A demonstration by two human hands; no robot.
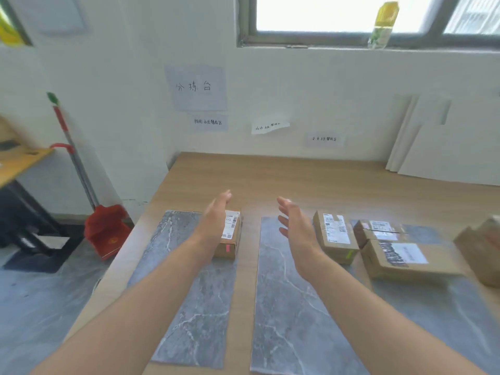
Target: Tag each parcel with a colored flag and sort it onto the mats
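Three grey marble-patterned mats lie side by side on the wooden table: a left mat [189, 307], a middle mat [286, 307] and a right mat [433, 307]. A small cardboard parcel [230, 234] with a pink flag on its front sits at the left mat's far right corner. My left hand [216, 215] hovers over its left side, fingers straight. My right hand [295, 220] is held above the middle mat, fingers spread, holding nothing. A parcel with a green flag [335, 236] sits at the middle mat's right edge. Two more parcels [378, 231] [405, 258] rest on the right mat.
Another brown parcel [484, 247] sits at the far right edge. White boards [446, 147] lean on the wall at the back right. A red dustpan and broom [105, 228] stand on the floor left of the table. Paper labels [208, 121] hang on the wall.
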